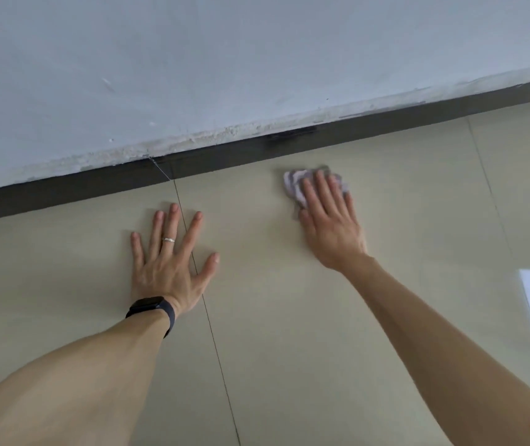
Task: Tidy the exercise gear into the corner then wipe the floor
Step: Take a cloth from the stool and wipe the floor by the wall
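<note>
your left hand (168, 268) lies flat, fingers spread, on the floor (289, 317) short of the skirting (64, 194). nearer the skirting, your right hand (329, 220) presses the cloth (296, 183) down with straight fingers.

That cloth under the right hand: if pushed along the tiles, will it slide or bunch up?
Likely floppy: the cloth lies crumpled under the right hand. The floor looks glossy, so it should slide easily, though loose edges may bunch.

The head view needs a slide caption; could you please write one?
Right hand presses a crumpled cloth onto the tiled floor near the dark skirting, left hand flat alongside.
</note>
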The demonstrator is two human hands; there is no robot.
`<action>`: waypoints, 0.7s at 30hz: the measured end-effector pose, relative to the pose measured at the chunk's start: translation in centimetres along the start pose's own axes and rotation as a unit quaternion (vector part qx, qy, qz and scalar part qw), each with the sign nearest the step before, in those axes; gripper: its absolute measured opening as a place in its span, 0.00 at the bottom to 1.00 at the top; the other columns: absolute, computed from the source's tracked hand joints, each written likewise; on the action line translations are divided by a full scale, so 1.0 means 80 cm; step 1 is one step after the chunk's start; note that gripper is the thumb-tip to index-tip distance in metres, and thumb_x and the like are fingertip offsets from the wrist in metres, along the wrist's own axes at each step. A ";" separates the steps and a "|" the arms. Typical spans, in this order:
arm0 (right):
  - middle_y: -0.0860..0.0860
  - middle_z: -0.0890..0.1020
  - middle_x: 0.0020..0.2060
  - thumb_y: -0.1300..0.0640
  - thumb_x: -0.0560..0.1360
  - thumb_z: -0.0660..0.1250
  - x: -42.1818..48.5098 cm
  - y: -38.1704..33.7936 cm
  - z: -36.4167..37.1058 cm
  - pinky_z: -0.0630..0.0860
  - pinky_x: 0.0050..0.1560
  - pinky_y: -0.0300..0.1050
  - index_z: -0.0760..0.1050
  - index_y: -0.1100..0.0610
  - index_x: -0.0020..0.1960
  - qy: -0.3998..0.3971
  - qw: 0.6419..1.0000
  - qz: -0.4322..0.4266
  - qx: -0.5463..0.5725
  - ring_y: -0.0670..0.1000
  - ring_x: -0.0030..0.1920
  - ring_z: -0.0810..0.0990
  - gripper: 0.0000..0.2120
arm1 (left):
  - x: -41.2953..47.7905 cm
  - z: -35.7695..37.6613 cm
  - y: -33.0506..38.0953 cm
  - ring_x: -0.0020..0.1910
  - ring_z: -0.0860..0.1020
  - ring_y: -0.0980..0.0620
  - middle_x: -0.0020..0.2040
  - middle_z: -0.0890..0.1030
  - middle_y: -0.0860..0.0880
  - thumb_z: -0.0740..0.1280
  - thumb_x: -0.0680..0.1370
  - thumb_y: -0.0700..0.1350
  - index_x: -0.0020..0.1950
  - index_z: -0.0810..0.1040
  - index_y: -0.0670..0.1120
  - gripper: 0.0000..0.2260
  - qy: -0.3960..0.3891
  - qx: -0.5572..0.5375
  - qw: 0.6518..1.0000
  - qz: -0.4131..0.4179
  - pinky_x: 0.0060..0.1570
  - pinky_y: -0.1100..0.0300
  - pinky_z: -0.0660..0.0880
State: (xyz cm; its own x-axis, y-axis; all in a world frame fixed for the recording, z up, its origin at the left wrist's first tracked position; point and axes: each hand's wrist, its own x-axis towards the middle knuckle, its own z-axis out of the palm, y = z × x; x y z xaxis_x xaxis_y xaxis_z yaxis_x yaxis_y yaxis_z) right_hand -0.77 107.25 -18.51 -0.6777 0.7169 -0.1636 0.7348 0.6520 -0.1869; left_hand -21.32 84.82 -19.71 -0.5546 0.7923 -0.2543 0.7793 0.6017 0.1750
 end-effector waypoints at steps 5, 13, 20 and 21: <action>0.52 0.42 0.81 0.45 0.85 0.46 -0.068 0.006 0.008 0.41 0.78 0.60 0.43 0.49 0.81 0.016 0.957 0.277 0.083 0.52 0.80 0.38 0.27 | 0.000 -0.002 0.003 0.80 0.41 0.51 0.81 0.39 0.54 0.48 0.77 0.69 0.80 0.43 0.62 0.33 -0.001 -0.005 1.000 0.000 0.76 0.39 0.44; 0.49 0.47 0.81 0.45 0.84 0.45 -0.197 -0.109 0.046 0.47 0.79 0.56 0.48 0.47 0.81 -0.042 0.997 -0.063 0.012 0.50 0.80 0.42 0.26 | -0.004 0.004 0.001 0.80 0.41 0.51 0.81 0.41 0.52 0.51 0.78 0.67 0.80 0.42 0.62 0.33 0.024 -0.013 0.999 0.023 0.76 0.39 0.42; 0.49 0.44 0.81 0.44 0.84 0.46 -0.150 -0.068 0.047 0.41 0.78 0.57 0.46 0.45 0.81 0.048 0.954 0.279 0.100 0.50 0.80 0.40 0.27 | -0.038 -0.010 -0.038 0.80 0.43 0.50 0.82 0.42 0.51 0.48 0.80 0.64 0.81 0.43 0.56 0.32 0.032 -0.058 0.992 0.111 0.76 0.40 0.42; 0.50 0.44 0.81 0.44 0.84 0.47 -0.153 -0.094 0.054 0.39 0.78 0.57 0.45 0.46 0.81 0.050 0.942 0.311 0.112 0.50 0.80 0.39 0.27 | -0.063 -0.005 -0.055 0.80 0.44 0.49 0.82 0.44 0.51 0.49 0.80 0.63 0.81 0.45 0.54 0.32 0.053 -0.041 0.993 0.098 0.76 0.40 0.43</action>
State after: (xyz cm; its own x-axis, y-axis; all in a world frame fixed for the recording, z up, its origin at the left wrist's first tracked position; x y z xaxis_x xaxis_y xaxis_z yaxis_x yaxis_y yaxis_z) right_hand 1.92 92.50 -19.26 -0.1032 0.9701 -0.2197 0.9576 0.0372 -0.2856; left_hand -22.09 78.25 -18.79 -0.4263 0.8982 -0.1072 0.8511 0.4384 0.2887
